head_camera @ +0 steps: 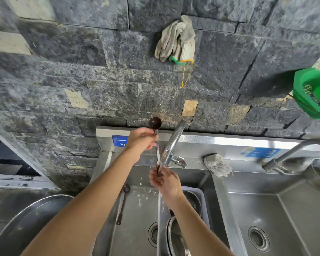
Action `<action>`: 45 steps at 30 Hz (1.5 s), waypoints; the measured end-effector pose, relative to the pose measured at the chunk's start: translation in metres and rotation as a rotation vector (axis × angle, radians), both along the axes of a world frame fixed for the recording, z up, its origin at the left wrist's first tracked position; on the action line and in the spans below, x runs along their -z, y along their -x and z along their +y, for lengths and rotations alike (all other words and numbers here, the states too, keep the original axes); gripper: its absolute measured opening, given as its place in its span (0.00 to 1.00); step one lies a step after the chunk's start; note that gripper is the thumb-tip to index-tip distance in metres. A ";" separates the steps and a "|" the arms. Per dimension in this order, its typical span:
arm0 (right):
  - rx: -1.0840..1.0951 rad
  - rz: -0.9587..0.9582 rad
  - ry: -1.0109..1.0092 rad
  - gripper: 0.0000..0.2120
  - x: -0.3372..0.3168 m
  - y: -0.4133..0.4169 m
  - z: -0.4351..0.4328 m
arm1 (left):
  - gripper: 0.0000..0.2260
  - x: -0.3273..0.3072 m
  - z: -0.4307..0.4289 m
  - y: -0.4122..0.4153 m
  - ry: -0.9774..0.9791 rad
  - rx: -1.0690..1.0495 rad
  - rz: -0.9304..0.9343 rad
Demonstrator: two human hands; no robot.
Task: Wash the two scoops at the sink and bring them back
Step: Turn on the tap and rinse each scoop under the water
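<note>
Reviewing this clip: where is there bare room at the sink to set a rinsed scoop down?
Free: the right basin, bare around its drain. The left basin is crowded: one scoop lies in it, a bowl is below, and both hands work under the tap.

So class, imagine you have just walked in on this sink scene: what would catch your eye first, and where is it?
First, the two bare hands in the middle: the left hand holds a dark-bowled scoop up by its handle while the right hand rubs its lower end under the tap. Next, the pale work gloves hanging on the dark stone wall above. A second scoop lies in the left basin.
</note>
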State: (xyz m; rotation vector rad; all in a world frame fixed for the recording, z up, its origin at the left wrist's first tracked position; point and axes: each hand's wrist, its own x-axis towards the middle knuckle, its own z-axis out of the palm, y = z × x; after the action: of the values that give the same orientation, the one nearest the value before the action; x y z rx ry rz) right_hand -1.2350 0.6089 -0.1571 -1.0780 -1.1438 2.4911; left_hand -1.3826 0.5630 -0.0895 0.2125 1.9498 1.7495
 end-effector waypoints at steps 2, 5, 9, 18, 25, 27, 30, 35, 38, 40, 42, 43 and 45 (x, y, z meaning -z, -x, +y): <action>-0.010 0.000 0.004 0.15 -0.001 -0.005 -0.006 | 0.08 0.007 -0.004 -0.003 0.001 0.011 -0.016; -0.013 -0.021 0.005 0.15 0.005 -0.019 -0.018 | 0.08 0.027 -0.013 -0.012 0.012 0.032 -0.072; -0.010 -0.084 0.023 0.13 0.020 -0.046 -0.031 | 0.08 0.054 -0.025 -0.033 0.040 0.041 -0.143; -0.133 -0.176 0.200 0.15 0.051 -0.109 -0.043 | 0.07 0.098 -0.045 -0.086 0.103 0.094 -0.236; -0.241 -0.138 0.218 0.16 0.066 -0.142 -0.028 | 0.05 0.128 -0.055 -0.115 0.122 0.022 -0.275; -0.275 -0.120 0.173 0.14 0.071 -0.153 -0.018 | 0.04 0.135 -0.053 -0.126 0.111 -0.022 -0.312; -0.319 -0.106 0.110 0.13 0.077 -0.171 0.005 | 0.06 0.140 -0.040 -0.149 0.084 -0.083 -0.380; -0.312 -0.152 -0.066 0.10 0.080 -0.211 0.045 | 0.06 0.144 0.003 -0.193 0.044 -0.081 -0.446; -0.227 -0.216 -0.143 0.11 0.083 -0.237 0.073 | 0.08 0.141 0.037 -0.218 0.012 -0.041 -0.483; -0.207 -0.231 -0.180 0.08 0.082 -0.257 0.094 | 0.08 0.140 0.061 -0.236 0.016 -0.015 -0.496; -0.193 -0.228 -0.190 0.03 0.081 -0.274 0.112 | 0.06 0.141 0.081 -0.251 0.022 0.015 -0.495; -0.178 -0.227 -0.190 0.03 0.080 -0.283 0.122 | 0.06 0.142 0.092 -0.259 0.031 0.027 -0.492; -0.158 -0.241 -0.232 0.04 0.080 -0.299 0.140 | 0.06 0.143 0.113 -0.275 0.056 0.048 -0.484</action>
State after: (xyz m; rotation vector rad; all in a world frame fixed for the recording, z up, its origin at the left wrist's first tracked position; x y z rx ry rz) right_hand -0.9362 0.7484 -0.2372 -1.2891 -1.5994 2.3084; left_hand -1.1080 0.6755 -0.2324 -0.1702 1.6209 1.5367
